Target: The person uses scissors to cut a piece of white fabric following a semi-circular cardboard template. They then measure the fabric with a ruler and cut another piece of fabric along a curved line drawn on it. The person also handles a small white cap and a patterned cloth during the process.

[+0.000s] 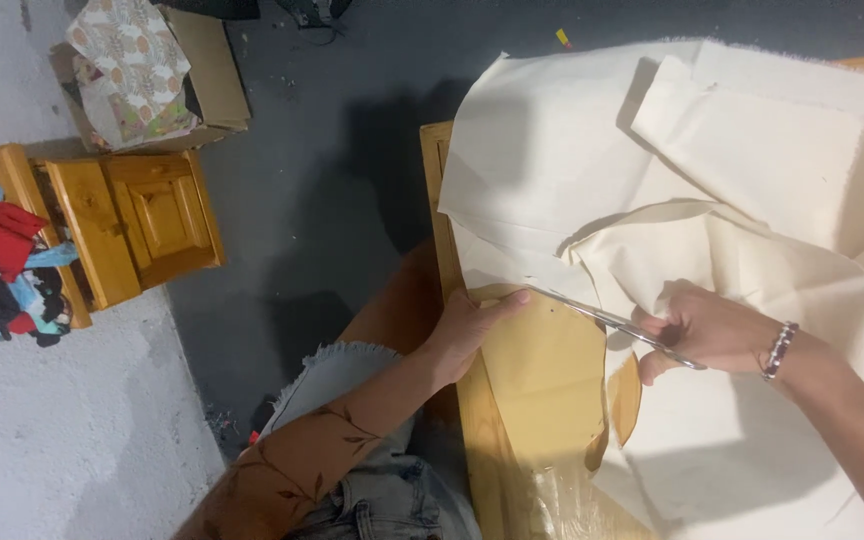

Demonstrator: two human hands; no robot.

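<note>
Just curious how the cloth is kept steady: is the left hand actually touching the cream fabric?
Touching. The head view shows the left hand pressed flat at the cream fabric edge, thumb lying along it beside the scissors.

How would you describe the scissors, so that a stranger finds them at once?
Start at the wooden table covered with cream fabric. Near its lower edge, the right hand, which wears a beaded bracelet, grips the scissors. They are the only thin, shiny metal thing there, their blades pointing toward the left hand.
</note>
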